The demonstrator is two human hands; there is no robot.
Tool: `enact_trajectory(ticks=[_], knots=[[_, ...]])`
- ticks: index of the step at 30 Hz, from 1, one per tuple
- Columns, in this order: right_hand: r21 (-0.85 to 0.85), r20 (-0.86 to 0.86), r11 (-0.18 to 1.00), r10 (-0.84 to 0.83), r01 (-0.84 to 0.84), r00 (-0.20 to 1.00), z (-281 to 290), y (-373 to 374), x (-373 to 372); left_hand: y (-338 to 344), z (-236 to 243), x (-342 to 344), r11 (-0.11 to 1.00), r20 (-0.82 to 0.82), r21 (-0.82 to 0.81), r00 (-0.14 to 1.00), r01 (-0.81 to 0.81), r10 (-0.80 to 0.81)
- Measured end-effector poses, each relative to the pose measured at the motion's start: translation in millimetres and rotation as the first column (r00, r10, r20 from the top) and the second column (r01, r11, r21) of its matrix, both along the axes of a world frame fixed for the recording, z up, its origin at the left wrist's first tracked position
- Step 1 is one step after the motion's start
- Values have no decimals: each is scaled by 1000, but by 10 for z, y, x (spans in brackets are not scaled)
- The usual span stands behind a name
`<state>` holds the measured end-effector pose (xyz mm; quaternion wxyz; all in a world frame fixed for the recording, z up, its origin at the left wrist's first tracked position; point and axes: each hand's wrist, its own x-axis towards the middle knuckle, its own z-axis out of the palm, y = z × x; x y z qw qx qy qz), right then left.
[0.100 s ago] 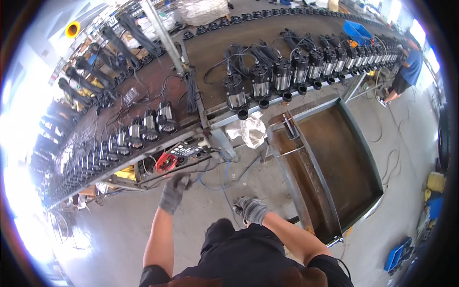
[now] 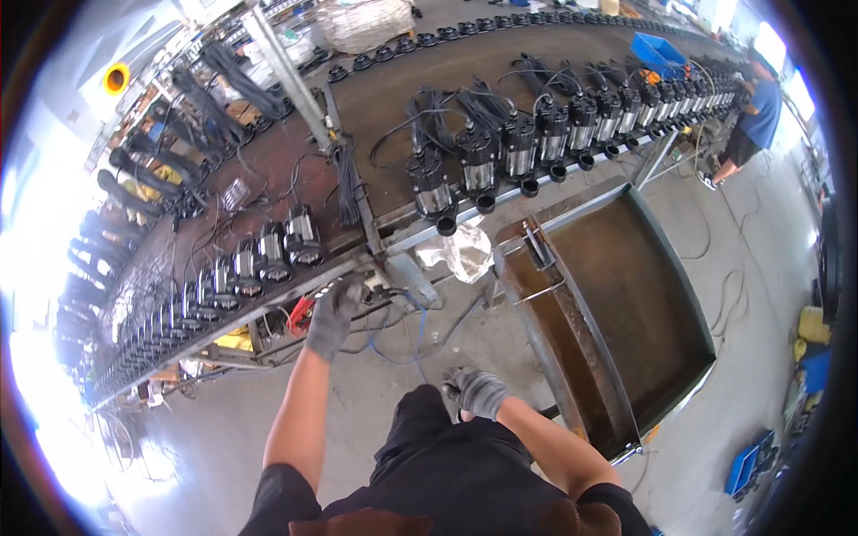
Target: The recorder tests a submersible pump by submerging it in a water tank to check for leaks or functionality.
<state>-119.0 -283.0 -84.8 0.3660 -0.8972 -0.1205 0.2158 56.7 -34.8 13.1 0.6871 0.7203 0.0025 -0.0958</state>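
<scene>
head view: one cam, looking down on a person in a dark top, both hands in grey knit gloves
left hand (image 2: pixel 334 314): arm stretched up to approx 11 o'clock from the body, fingers curled at the edge of the conveyor frame (image 2: pixel 295 288), on or just at the cable bundle (image 2: pixel 393 308) under it; can't tell if fingers are clamped on a wire or only touching
red clip (image 2: pixel 300 313): just beside left hand, at its 9 o'clock, apart from the fingers as far as I can tell
right hand (image 2: pixel 479 390): low, near the knee, fingers loosely together, holds nothing visible; well apart from the cables
key relation: cables lie at approx 3 o'clock of left hand, long axis running left-right under the frame; left hand far nearer than right
pumps (image 2: pixel 268 250): row of black-and-silver units on the belt, at 11 o'clock of left hand, near but not touched
white rag (image 2: pixel 465 255): hangs below the belt edge, 2 o'clock of left hand
steel trough (image 2: pixel 679 304): rusty, dark inside, on the floor at 3 o'clock
surface: grey concrete floor (image 2: pixel 223 420), loose wires on it
room: workshop, long belt w/ more pumps to 1 o'clock, another person (image 2: pixel 755 116) in blue at the far end
</scene>
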Motion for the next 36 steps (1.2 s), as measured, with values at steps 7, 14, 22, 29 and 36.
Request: enact_trajectory(ticks=[7,14,22,29,36], knots=[[-84,-115,892,-452,445,884,23,-681,121,-1251,178,2380,874,384,480,914,-79,-129],[-111,-217,609,-786,786,578,154,-890,290,-1820,-81,3285,897,96,79,893,434,-441],[148,-418,322,-836,935,355,-5,-677,1147,-1711,187,2052,699,286,58,658,713,-696],[659,-615,-317,-749,682,246,414,-662,1012,-2271,626,1351,509,416,-467,688,723,-595],[90,-160,-67,-986,994,-52,892,-1106,95,-2742,-667,1163,632,-65,67,636,772,-769]])
